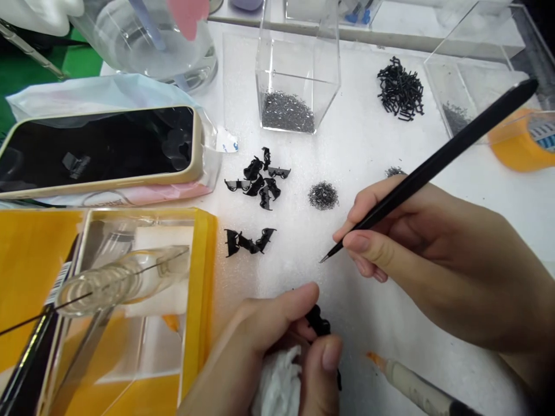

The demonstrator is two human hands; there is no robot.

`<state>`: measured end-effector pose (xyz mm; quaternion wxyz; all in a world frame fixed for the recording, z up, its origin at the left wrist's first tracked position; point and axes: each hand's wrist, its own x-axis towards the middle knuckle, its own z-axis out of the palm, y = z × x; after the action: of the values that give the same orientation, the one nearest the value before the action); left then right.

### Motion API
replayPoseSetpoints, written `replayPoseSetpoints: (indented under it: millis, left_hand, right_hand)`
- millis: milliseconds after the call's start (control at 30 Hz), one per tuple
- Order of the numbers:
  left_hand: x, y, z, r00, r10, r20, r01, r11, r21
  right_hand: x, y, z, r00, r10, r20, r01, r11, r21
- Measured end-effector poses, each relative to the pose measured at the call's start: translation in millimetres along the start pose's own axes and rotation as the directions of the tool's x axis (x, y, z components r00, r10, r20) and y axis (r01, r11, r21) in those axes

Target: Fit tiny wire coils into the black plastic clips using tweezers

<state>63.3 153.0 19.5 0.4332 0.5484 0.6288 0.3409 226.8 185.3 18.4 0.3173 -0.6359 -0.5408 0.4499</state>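
Observation:
Black tweezers (433, 162) are pinched in my right hand (437, 254), their fine tips pointing down-left above the white work surface. Whether the tips hold anything is too small to tell. At the bottom centre, my left hand (260, 346) grips a small black moulded part (318, 320) between thumb and fingers. A crumpled white tissue (280, 381) is tucked in the same palm. Similar black parts lie left of the tweezers, in a loose heap (262, 182) and a small row (249, 242). A little pile of tiny metal pieces (323, 195) sits just beyond the tips.
Clear boxes (299, 75) with metal bits stand behind, near a heap of black pins (399, 89). Orange tape (515, 147) lies at right, a brush-tipped pen (411, 381) below. On the left are a phone (99, 150) and a yellow-edged tray (203, 289) with a glass vial (125, 277).

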Motion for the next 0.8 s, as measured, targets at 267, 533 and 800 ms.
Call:
replayPoseSetpoints:
  millis: [267,533,800]
  left_hand:
    - [1.4,3.7,0.8,1.000,0.006,-0.022,-0.006,1.000,0.018]
    - [3.2,3.1,0.0,1.000,0.021,-0.017,-0.021,1.000,-0.010]
    - [3.5,1.5,-0.5,1.000,0.013,-0.009,-0.013,0.999,-0.030]
  right_hand:
    - [-1.0,1.0,-0.8,1.000,0.031,0.001,-0.031,0.997,0.066]
    - [0.2,2.0,-2.6,1.000,0.010,0.009,-0.010,0.999,0.053]
    - [0.7,4.2,-4.1,1.000,0.018,0.010,-0.018,0.998,0.052]
